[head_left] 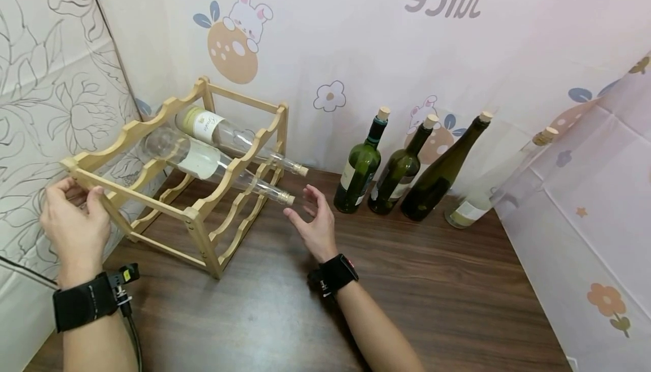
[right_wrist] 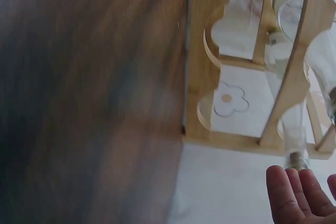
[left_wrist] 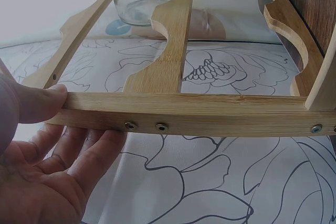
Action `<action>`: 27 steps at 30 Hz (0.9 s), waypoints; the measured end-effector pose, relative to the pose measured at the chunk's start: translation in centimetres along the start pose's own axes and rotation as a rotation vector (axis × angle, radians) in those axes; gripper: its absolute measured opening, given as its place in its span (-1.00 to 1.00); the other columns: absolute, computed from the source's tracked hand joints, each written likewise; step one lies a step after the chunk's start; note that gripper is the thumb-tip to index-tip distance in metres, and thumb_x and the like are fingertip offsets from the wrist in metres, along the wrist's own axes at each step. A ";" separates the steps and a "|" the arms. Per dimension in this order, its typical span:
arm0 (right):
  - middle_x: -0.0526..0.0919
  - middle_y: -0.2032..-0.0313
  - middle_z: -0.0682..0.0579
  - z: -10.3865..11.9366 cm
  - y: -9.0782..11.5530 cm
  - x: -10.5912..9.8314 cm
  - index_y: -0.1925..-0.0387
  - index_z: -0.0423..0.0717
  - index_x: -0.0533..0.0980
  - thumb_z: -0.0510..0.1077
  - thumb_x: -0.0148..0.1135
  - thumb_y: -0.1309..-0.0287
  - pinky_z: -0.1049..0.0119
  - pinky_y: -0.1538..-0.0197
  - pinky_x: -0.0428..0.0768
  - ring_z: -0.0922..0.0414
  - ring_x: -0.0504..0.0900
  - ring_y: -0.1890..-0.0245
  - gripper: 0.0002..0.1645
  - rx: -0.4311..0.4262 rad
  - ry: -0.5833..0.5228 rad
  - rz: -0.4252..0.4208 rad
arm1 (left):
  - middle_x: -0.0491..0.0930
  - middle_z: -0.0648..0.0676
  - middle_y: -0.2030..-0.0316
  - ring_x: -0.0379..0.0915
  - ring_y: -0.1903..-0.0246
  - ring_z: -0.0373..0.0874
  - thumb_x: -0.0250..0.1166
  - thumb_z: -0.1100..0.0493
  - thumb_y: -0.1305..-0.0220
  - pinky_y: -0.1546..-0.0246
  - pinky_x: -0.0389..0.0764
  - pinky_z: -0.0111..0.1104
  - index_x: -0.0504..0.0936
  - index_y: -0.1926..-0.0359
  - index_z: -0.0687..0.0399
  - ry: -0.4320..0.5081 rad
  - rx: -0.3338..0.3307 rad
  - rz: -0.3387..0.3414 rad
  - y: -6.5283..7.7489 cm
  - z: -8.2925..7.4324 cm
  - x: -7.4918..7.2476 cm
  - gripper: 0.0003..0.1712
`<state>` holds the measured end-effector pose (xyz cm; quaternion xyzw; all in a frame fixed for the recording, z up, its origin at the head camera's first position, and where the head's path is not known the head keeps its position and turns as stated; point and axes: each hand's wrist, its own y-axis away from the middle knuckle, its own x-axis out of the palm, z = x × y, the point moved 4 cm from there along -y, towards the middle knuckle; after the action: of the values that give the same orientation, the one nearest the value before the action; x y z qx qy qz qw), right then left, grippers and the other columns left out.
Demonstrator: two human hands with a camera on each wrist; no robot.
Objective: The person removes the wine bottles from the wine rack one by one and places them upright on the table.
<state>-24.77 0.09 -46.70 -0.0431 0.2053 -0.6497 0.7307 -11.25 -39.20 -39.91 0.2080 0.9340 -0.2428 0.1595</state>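
A light wooden wine rack (head_left: pixel 236 182) stands on the left of the table. My left hand (head_left: pixel 76 219) grips its left corner post; in the left wrist view the thumb (left_wrist: pixel 44 103) lies on one side of the wood and the fingers (left_wrist: pixel 100 156) on the other. Two clear corked bottles lie in the upper tier: the nearer bottle (head_left: pixel 200 160) and the farther, labelled bottle (head_left: pixel 205 126). Just beside the nearer bottle's cork (head_left: pixel 286 198) is my right hand (head_left: pixel 316 225), fingers loosely bent and thumb apart, with nothing in its grasp.
Right of the rack stand three green corked bottles: one with a pale label (head_left: pixel 358 171), a middle one (head_left: pixel 396 177), and a tall dark one (head_left: pixel 437 174). A clear corked bottle (head_left: pixel 470 211) stands farther right. The table (head_left: pixel 407 281) meets patterned wall sheets behind.
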 end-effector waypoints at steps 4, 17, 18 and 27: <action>0.51 -0.36 -0.21 -0.4 0.3 0.7 -0.52 -0.13 0.29 -0.12 0.56 -0.20 0.02 -0.38 0.64 -0.09 0.55 -0.37 -0.05 0.101 -0.100 0.018 | 0.24 -0.60 0.22 0.23 0.27 -0.81 0.24 0.12 -0.49 0.16 0.31 -0.80 0.51 -0.31 0.18 0.008 0.019 0.001 0.0 -0.2 0.3 -0.54; 0.58 -0.19 -0.17 -0.6 0.8 4.7 -0.48 -0.18 0.29 -0.29 0.48 -0.22 0.32 -0.13 0.65 -0.20 0.60 -0.28 -0.14 0.297 -0.454 0.011 | 0.59 0.20 -0.27 0.18 0.16 -0.85 0.11 0.02 -0.58 -0.04 0.35 -0.79 0.40 -0.45 0.10 -0.076 -0.040 0.013 0.5 0.5 -0.3 -0.46; 0.59 -0.16 -0.15 -0.6 0.8 4.9 -0.47 -0.22 0.29 -0.31 0.47 -0.22 0.38 -0.09 0.66 -0.18 0.62 -0.25 -0.15 0.309 -0.491 0.008 | 0.60 0.20 -0.26 0.17 0.17 -0.85 0.11 0.03 -0.58 -0.03 0.33 -0.79 0.41 -0.44 0.11 -0.075 -0.037 0.007 0.5 0.5 -0.4 -0.47; 0.69 0.03 -0.01 -0.2 0.1 5.9 -0.37 -0.31 0.35 -0.41 0.38 -0.24 0.41 -0.04 0.72 0.23 0.72 0.09 -0.30 0.391 -0.762 -0.055 | 0.61 0.15 -0.21 0.14 0.21 -0.87 0.12 0.04 -0.58 -0.01 0.32 -0.80 0.43 -0.42 0.13 -0.063 -0.022 -0.009 0.5 0.3 0.1 -0.48</action>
<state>-24.31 -5.60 -48.35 -0.1461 -0.2075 -0.6332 0.7312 -11.01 -38.95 -40.41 0.1943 0.9320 -0.2399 0.1898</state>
